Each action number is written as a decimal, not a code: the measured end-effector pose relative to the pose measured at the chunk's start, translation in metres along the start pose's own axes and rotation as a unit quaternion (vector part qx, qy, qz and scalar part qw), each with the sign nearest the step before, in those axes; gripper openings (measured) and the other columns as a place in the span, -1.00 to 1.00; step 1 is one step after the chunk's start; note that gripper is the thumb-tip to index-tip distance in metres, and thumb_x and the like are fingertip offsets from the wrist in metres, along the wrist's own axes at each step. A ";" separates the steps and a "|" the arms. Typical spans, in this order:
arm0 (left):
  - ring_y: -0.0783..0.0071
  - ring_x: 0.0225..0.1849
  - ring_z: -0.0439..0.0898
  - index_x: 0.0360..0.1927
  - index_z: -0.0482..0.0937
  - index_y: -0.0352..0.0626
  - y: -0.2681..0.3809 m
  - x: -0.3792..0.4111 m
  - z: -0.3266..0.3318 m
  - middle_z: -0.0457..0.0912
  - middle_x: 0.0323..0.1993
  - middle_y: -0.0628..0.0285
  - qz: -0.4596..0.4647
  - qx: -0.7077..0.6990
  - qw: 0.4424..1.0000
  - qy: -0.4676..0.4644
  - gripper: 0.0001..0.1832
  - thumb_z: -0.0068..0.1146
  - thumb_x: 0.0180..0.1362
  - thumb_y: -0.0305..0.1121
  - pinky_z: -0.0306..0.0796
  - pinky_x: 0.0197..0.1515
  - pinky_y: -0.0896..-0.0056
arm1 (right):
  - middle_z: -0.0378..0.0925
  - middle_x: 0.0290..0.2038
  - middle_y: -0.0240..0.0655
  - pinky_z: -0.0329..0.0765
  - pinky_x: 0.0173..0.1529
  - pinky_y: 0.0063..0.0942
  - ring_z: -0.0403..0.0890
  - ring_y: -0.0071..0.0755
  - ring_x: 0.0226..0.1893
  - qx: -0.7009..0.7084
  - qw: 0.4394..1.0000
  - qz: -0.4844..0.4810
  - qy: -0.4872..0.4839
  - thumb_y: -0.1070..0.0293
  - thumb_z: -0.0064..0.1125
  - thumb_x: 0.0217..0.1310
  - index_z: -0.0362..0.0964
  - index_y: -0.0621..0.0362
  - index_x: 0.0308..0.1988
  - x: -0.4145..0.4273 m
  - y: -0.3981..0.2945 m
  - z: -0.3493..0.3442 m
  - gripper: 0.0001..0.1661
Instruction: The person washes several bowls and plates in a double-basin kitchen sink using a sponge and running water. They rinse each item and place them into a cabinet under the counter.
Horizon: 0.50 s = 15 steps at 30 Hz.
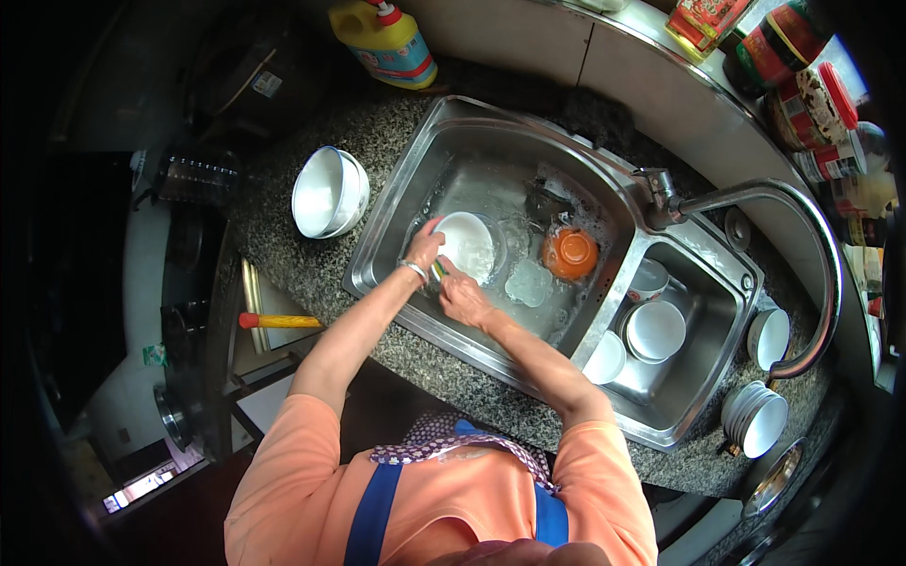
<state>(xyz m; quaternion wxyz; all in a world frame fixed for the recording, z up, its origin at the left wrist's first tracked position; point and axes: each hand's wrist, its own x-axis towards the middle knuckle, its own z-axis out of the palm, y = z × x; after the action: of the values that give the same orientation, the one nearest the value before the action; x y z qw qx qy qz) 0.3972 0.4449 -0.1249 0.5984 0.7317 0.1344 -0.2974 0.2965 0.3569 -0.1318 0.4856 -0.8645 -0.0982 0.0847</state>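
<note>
Over the large basin of a steel double sink (488, 134), my left hand (426, 249) grips the rim of a white bowl (463, 244). My right hand (463, 296) holds a small green and yellow scrubbing sponge (440, 268) at the bowl's lower left edge. Beneath and beside the bowl shows a clear dish, partly hidden. Under shallow, sudsy water lies a translucent scalloped dish (529, 282). To its right an orange bowl (570, 253) sits upside down, with a dark item (548, 205) above it whose kind I cannot tell.
Several white bowls (656, 331) fill part of the small basin. A curved faucet (824, 212) arches over it. Stacked bowls (764, 424) stand right on the granite counter (460, 396); two more bowls (318, 192) sit left. A yellow pump bottle (396, 53) and shelf jars (807, 106) are behind.
</note>
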 end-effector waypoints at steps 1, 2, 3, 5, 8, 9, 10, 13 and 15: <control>0.48 -0.32 0.41 -0.03 0.32 -0.19 0.002 0.008 -0.012 0.45 -0.32 0.20 -0.021 -0.022 0.998 -0.063 -0.49 -0.18 -0.20 -0.48 0.28 -0.26 0.59 | 0.08 0.07 0.01 0.29 -0.01 -0.24 0.25 0.01 -0.01 -0.141 0.977 -0.157 0.004 0.47 -0.14 -0.19 0.31 0.30 -0.24 -0.009 0.011 -0.008 -0.63; 0.44 -0.32 0.42 -0.01 0.29 -0.16 0.002 0.014 -0.018 0.44 -0.32 0.17 -0.024 0.046 0.994 -0.093 -0.47 -0.19 -0.21 -0.47 0.32 -0.29 0.51 | 0.07 0.09 -0.11 0.17 0.09 -0.24 0.14 -0.06 0.07 -0.155 0.974 -0.161 -0.032 0.47 -0.10 -0.20 0.32 0.29 -0.22 -0.017 0.023 -0.018 -0.61; 0.40 -0.32 0.44 0.01 0.27 -0.13 0.005 0.018 -0.021 0.44 -0.32 0.14 -0.027 0.117 0.985 -0.123 -0.45 -0.19 -0.21 -0.46 0.36 -0.31 0.43 | 0.06 0.12 -0.23 0.05 0.18 -0.25 0.03 -0.14 0.15 -0.168 0.970 -0.164 -0.067 0.48 -0.06 -0.22 0.33 0.29 -0.19 -0.019 0.028 -0.034 -0.58; 0.22 -0.35 0.47 0.10 0.12 -0.02 0.049 0.004 -0.005 0.38 -0.26 0.04 -0.167 0.190 0.955 -0.156 -0.34 -0.19 -0.24 -0.41 0.41 -0.43 0.12 | 0.00 0.15 -0.45 -0.02 0.21 -0.29 -0.02 -0.27 0.18 -0.175 0.977 -0.108 -0.049 0.46 -0.08 -0.14 0.23 0.18 -0.03 -0.009 0.059 -0.050 -0.47; -0.06 -0.23 0.41 0.10 0.00 0.11 0.045 0.014 -0.024 0.27 -0.13 -0.03 -0.242 0.084 0.954 -0.156 -0.28 -0.18 -0.29 -0.35 0.34 -0.46 -0.19 | 0.01 0.13 -0.51 -0.12 0.24 -0.35 -0.05 -0.47 0.19 -0.440 0.867 -0.220 -0.083 0.44 -0.14 -0.07 0.21 0.08 0.00 0.019 0.061 -0.083 -0.48; -0.07 -0.17 0.37 0.07 0.04 0.11 0.050 0.012 -0.024 0.27 -0.13 -0.02 -0.239 0.065 0.957 -0.153 -0.32 -0.18 -0.29 -0.35 0.32 -0.42 -0.23 | 0.04 0.12 -0.45 -0.05 0.22 -0.32 -0.03 -0.38 0.18 -0.448 0.866 -0.207 -0.075 0.46 -0.13 -0.08 0.22 0.11 -0.01 0.022 0.061 -0.085 -0.49; -0.07 -0.15 0.36 0.05 0.06 0.11 0.051 0.013 -0.024 0.27 -0.13 -0.02 -0.234 0.055 0.958 -0.156 -0.33 -0.17 -0.30 -0.34 0.30 -0.41 -0.25 | 0.03 0.12 -0.43 -0.01 0.21 -0.32 -0.01 -0.33 0.17 -0.371 0.910 -0.185 -0.022 0.48 -0.11 -0.11 0.23 0.16 -0.03 0.022 0.068 -0.075 -0.49; -0.06 -0.15 0.34 0.00 0.11 0.08 0.043 0.006 -0.032 0.26 -0.12 0.01 -0.196 0.040 0.971 -0.132 -0.38 -0.18 -0.30 -0.35 0.30 -0.38 -0.25 | 0.03 0.12 -0.33 0.09 0.17 -0.28 0.06 -0.16 0.13 -0.280 0.948 -0.149 0.019 0.53 -0.12 -0.14 0.20 0.28 -0.05 0.005 0.048 -0.061 -0.49; 0.01 -0.18 0.36 0.01 0.13 0.05 0.045 -0.007 -0.025 0.29 -0.15 0.05 -0.177 -0.029 0.982 -0.060 -0.38 -0.19 -0.31 -0.40 0.33 -0.42 -0.17 | 0.15 0.07 -0.18 0.20 0.08 -0.23 0.16 -0.02 0.08 -0.056 0.984 -0.061 0.157 0.58 -0.17 -0.17 0.33 0.44 -0.39 -0.011 0.049 -0.033 -0.76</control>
<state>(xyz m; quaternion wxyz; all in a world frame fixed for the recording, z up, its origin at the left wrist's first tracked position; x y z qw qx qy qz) 0.4235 0.4591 -0.0825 0.5642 0.6598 0.2339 -0.4378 0.2980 0.3017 -0.1558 0.4503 -0.8851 -0.0777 -0.0879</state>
